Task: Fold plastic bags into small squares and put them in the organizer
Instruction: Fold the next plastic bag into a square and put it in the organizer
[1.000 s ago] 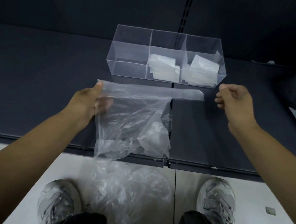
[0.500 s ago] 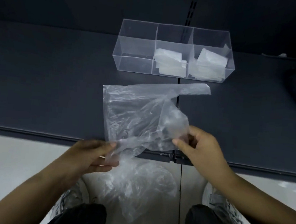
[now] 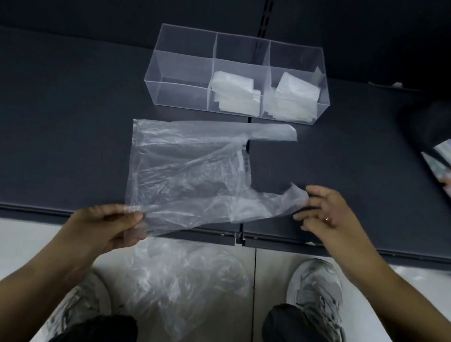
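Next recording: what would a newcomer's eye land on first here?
A clear plastic bag lies spread on the dark table, the left hand gripping its near corner and the right hand at its near handle. Behind it stands a clear organizer, folded bags in its middle and right compartments.

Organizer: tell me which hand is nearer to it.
Right. The right hand is over the shelf, before the organizer's right end; the left hand grips the plastic bag farther back, at the shelf edge.
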